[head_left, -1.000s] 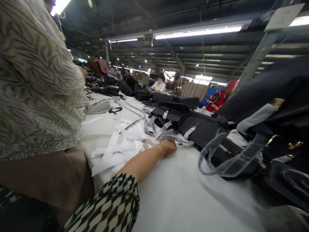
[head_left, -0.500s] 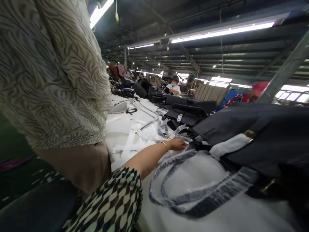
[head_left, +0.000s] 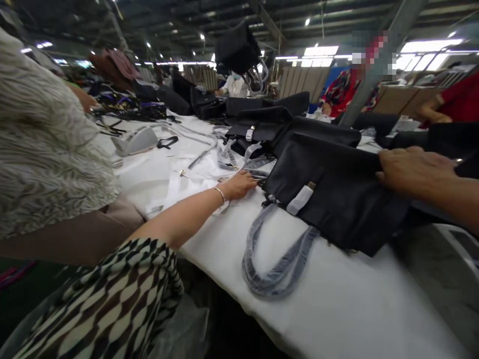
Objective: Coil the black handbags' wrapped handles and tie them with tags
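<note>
A black handbag point(head_left: 337, 194) lies flat on the white table point(head_left: 337, 309), its plastic-wrapped grey handle point(head_left: 275, 259) looping toward the table's near edge. A white-wrapped tab point(head_left: 299, 199) sits on the bag's front. My right hand point(head_left: 411, 167) lies on the bag's right side, fingers curled over its edge. My left hand point(head_left: 241, 183), with a thin bracelet on the wrist, reaches across the table to the bag's left corner. Its fingers are pressed together among clear-wrapped straps point(head_left: 258, 160); what they pinch is hidden.
A co-worker in a pale patterned top point(head_left: 48, 149) stands close on my left. White strips point(head_left: 175, 187) litter the table beyond my arm. More black bags point(head_left: 269, 117) pile up behind, and a metal post point(head_left: 374, 70) rises at the right. Other people work across the table.
The view has dropped and swung right. The black bag that hung close in front now lies flat on the table, with my right hand on it. My left hand stays by its corner.
</note>
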The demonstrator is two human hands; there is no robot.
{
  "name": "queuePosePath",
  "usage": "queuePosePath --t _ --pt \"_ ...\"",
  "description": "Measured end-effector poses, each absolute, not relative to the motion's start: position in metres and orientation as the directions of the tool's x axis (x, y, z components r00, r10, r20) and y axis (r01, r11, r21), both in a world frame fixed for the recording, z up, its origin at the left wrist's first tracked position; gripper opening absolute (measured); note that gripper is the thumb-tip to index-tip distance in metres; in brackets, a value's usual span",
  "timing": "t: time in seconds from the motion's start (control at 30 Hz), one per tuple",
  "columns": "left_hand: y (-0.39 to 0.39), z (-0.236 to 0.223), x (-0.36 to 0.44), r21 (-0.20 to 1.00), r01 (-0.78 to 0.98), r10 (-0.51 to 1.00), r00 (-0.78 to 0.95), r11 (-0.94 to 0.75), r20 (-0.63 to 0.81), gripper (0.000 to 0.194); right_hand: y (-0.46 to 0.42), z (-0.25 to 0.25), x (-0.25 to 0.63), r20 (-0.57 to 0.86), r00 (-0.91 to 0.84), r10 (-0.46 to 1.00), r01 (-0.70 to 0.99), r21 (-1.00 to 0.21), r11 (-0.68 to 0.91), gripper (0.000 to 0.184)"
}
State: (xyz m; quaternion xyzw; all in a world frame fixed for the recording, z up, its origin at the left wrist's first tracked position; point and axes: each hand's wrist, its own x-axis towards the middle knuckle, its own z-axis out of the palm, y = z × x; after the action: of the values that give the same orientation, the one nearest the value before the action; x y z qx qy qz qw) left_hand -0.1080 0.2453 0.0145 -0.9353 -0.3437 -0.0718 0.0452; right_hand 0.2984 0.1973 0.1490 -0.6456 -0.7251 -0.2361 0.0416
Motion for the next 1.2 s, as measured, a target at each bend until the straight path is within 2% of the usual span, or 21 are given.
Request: queuePosePath --t 0.07,0.13,0.27,0.33,0.4,0.47,0.57,0.63,0.7,0.8,0.87,1.0,1.1,1.2 --pt "0.248 0.015 -0.107 -0.032 0.650 0.635 0.751 -0.759 0.182 0.022 0.179 0.147 0.279 0.281 -0.278 0.918 0.917 0.363 0.167 0.043" --pt "0.246 0.022 -0.106 -0.022 0.666 0.647 0.731 -0.746 0.217 0.021 0.157 0.140 0.252 0.222 -0.422 0.879 0.875 0.353 0.332 0.040" --pt "0.228 0.052 -0.101 0.058 0.714 0.666 0.616 -0.698 0.421 0.018 0.102 0.106 0.221 0.110 -0.566 0.817 0.820 0.180 0.544 0.028" --pt "0.208 0.070 -0.099 0.083 0.688 0.622 0.589 -0.721 0.516 0.016 0.076 0.082 0.217 0.116 -0.603 0.790 0.798 0.066 0.599 0.027" --pt "0.182 0.082 -0.095 0.088 0.630 0.568 0.621 -0.772 0.539 0.016 0.057 0.059 0.214 0.169 -0.640 0.750 0.758 -0.022 0.652 0.031" --pt "0.153 0.083 -0.091 0.110 0.588 0.561 0.675 -0.801 0.480 0.016 0.046 0.038 0.208 0.220 -0.669 0.710 0.719 -0.054 0.693 0.035" --pt "0.113 0.061 -0.084 0.164 0.679 0.685 0.639 -0.716 0.350 0.015 0.041 0.018 0.194 0.209 -0.723 0.659 0.665 -0.049 0.745 0.040" --pt "0.095 0.041 -0.081 0.199 0.737 0.759 0.591 -0.645 0.272 0.014 0.041 0.014 0.186 0.170 -0.763 0.624 0.620 -0.080 0.781 0.036" --pt "0.084 0.024 -0.079 0.248 0.731 0.771 0.597 -0.636 0.220 0.014 0.040 0.016 0.183 0.146 -0.773 0.617 0.603 -0.135 0.787 0.030" --pt "0.079 0.015 -0.076 0.305 0.688 0.751 0.626 -0.659 0.210 0.018 0.039 0.020 0.185 0.128 -0.748 0.652 0.629 -0.181 0.756 0.029" --pt "0.079 0.020 -0.073 0.290 0.670 0.730 0.640 -0.683 0.241 0.018 0.039 0.019 0.187 0.137 -0.737 0.661 0.634 -0.197 0.748 0.031" --pt "0.073 0.038 -0.067 0.297 0.516 0.594 0.731 -0.803 0.337 0.017 0.035 0.010 0.186 0.216 -0.740 0.636 0.586 -0.255 0.769 0.029" --pt "0.059 0.048 -0.063 0.385 0.377 0.493 0.827 -0.843 0.269 0.020 0.031 0.002 0.182 0.254 -0.739 0.624 0.559 -0.285 0.778 0.031" --pt "0.043 0.049 -0.064 0.407 0.358 0.444 0.886 -0.840 0.137 0.021 0.026 0.000 0.183 0.307 -0.718 0.624 0.539 -0.322 0.778 0.030"
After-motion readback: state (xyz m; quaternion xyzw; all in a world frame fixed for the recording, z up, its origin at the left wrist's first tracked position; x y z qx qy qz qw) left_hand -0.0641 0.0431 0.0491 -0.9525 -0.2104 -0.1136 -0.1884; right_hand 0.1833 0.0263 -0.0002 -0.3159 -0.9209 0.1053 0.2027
